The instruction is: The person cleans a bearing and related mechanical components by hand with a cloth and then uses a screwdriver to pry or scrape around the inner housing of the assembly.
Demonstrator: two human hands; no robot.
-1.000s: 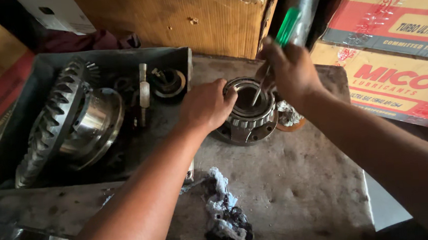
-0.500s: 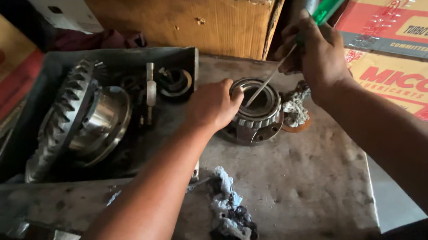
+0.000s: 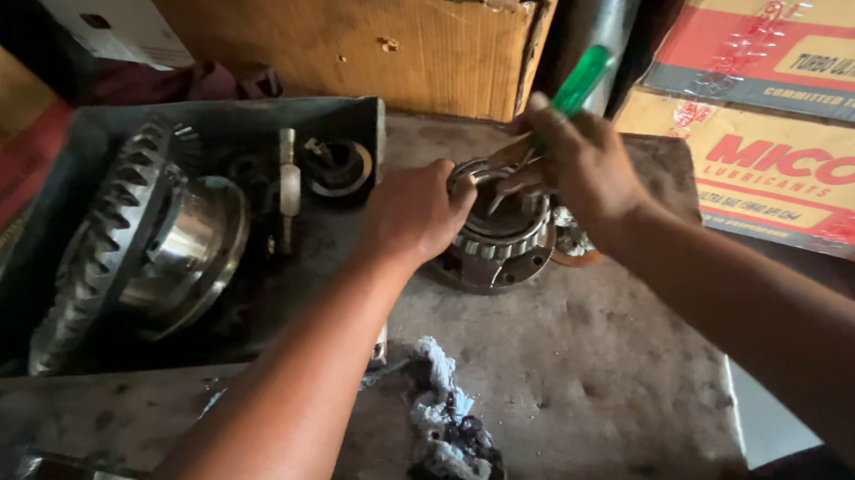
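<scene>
A round metal bearing hub (image 3: 496, 240) with a ring of rollers stands on the greasy workbench (image 3: 576, 360). My left hand (image 3: 413, 211) grips its left side and top rim. My right hand (image 3: 583, 164) holds a screwdriver with a green handle (image 3: 579, 81); its metal shaft slants down into the hub's open centre. A smaller metal part (image 3: 573, 235) lies just right of the hub, partly hidden by my right wrist.
A grey metal tray (image 3: 238, 118) at left holds a large toothed ring gear (image 3: 107, 247), a shiny housing and a small bearing (image 3: 337, 166). A dirty rag (image 3: 451, 439) lies near the front. Cardboard boxes (image 3: 778, 95) stand behind and at right.
My right hand has swung the screwdriver from upright out to the right and back over the hub. My left hand has stayed on the hub.
</scene>
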